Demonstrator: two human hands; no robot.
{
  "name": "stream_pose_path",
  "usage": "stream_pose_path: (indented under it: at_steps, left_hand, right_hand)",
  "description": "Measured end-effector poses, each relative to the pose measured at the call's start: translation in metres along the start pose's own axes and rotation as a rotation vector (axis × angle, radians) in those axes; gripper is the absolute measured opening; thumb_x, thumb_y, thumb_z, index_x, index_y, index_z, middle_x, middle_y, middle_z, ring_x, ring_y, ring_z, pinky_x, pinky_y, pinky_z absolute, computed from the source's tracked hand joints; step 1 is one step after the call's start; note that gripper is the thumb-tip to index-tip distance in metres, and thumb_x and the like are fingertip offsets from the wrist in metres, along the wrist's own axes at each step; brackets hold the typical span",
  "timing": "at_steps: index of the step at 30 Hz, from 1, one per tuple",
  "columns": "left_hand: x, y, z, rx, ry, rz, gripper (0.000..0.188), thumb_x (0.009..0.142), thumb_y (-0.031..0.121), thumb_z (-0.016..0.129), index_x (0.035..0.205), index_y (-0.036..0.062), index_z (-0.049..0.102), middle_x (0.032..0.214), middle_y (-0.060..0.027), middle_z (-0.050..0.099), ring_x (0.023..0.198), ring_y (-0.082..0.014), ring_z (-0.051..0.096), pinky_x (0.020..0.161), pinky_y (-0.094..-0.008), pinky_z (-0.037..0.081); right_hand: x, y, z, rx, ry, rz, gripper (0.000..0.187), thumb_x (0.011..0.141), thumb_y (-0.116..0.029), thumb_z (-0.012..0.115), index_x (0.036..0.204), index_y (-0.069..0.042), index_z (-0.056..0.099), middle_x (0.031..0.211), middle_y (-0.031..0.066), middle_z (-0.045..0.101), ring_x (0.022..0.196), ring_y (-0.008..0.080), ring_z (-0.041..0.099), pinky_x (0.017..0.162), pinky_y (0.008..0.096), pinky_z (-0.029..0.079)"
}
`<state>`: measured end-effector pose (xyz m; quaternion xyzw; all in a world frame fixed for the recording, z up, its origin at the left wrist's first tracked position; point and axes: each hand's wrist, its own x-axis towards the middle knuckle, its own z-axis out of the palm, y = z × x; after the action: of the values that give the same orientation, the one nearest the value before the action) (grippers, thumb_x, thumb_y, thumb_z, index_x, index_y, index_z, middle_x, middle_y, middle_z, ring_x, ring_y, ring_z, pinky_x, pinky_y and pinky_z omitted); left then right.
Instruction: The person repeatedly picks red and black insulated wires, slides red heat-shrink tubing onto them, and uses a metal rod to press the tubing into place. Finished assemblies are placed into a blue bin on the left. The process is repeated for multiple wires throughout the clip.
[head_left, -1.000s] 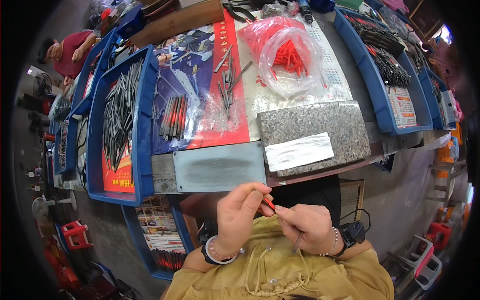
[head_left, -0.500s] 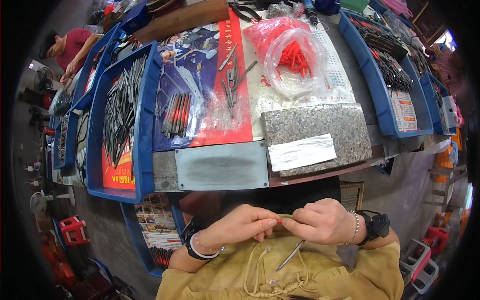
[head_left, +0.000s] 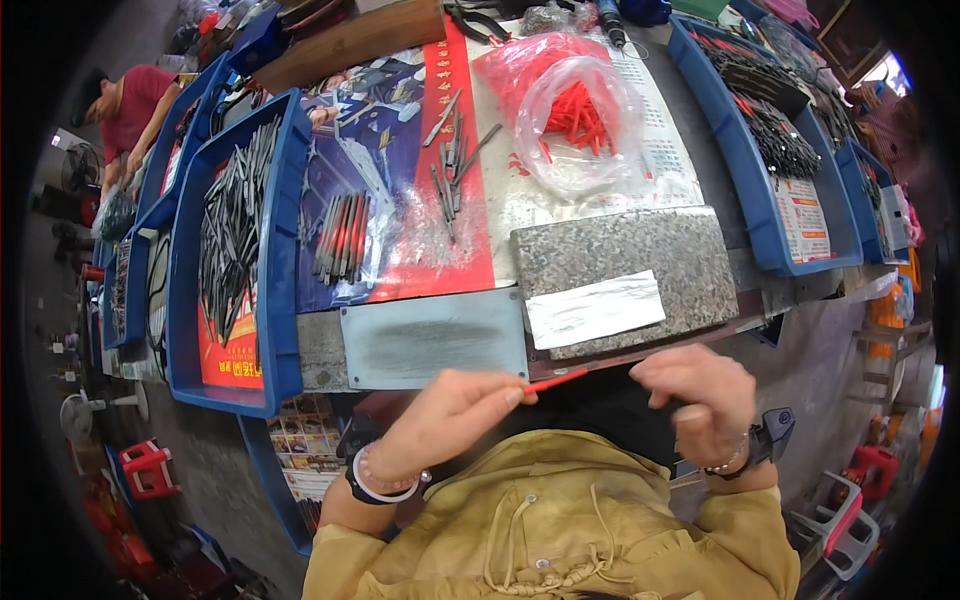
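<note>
My left hand [head_left: 455, 415] pinches a thin red stick-like piece [head_left: 556, 381] between thumb and fingertips, its free end pointing right. To the right, my right hand [head_left: 700, 400] is raised apart from it, index finger and thumb parted and the other fingers curled, slightly blurred. Below its palm a bit of grey shows, apparently the slim metal tool [head_left: 684, 468], mostly hidden by the hand. Both hands are over my lap, in front of the bench edge. Behind them lie a grey metal plate [head_left: 437, 345] and a speckled stone slab [head_left: 690, 270] bearing a folded white paper [head_left: 597, 308].
A plastic bag [head_left: 630, 120] of red pieces stands behind the slab. Several grey-and-red tools [head_left: 342, 235] lie in a row, with loose grey ones [head_left: 452, 180] nearby. Blue trays [head_left: 280, 250] flank the bench. Farther left, a person in a red shirt [head_left: 145, 110] bends over work.
My hands have separated and risen toward the bench edge; the right moved away rightward. The red piece now projects clear of my left fingers. The slim metal tool no longer hangs over my lap.
</note>
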<state>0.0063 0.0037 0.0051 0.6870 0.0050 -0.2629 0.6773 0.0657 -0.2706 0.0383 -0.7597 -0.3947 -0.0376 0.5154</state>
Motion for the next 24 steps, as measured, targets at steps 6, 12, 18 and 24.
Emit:
stream_pose_path:
  at_steps: [6,12,18,24]
  left_hand:
    - [0.023,-0.006,-0.012,0.049,0.055,0.001,0.03,0.102,0.019,0.055,0.102,-0.0077,0.069,0.08,0.0021,0.062,0.074,-0.0038,0.049,0.065,-0.022,0.042]
    - [0.028,-0.009,-0.015,0.118,0.021,-0.095,0.029,0.101,0.017,0.055,0.101,-0.008,0.069,0.088,-0.0011,0.067,0.081,-0.0057,0.053,0.074,-0.0233,0.045]
    - [0.033,-0.011,-0.017,0.146,0.024,-0.068,0.027,0.1,0.016,0.056,0.098,-0.007,0.069,0.081,-0.0026,0.066,0.078,-0.0063,0.053,0.071,-0.0249,0.046]
    - [0.031,-0.009,-0.018,0.175,0.001,-0.075,0.028,0.101,0.017,0.055,0.1,-0.0059,0.071,0.079,0.0005,0.065,0.075,-0.0045,0.053,0.067,-0.0231,0.045]
  right_hand:
    - [0.01,0.005,-0.003,0.037,-0.106,0.364,0.041,0.104,-0.029,0.044,0.104,0.005,0.067,0.092,0.0163,0.07,0.072,0.0285,0.067,0.065,0.035,0.053]
    - [0.025,0.0,0.012,0.181,0.333,-0.124,0.044,0.102,-0.033,0.046,0.1,0.003,0.071,0.088,0.016,0.073,0.067,0.0247,0.069,0.057,0.0305,0.051]
    - [0.037,0.027,0.028,-0.029,-0.101,0.156,0.028,0.096,-0.027,0.058,0.094,-0.001,0.069,0.091,0.0148,0.072,0.074,0.0299,0.071,0.064,0.037,0.056]
    - [0.042,0.031,0.038,-0.039,-0.132,0.121,0.022,0.099,-0.021,0.061,0.093,0.0,0.066,0.081,0.0177,0.065,0.064,0.0318,0.064,0.058,0.0346,0.052]
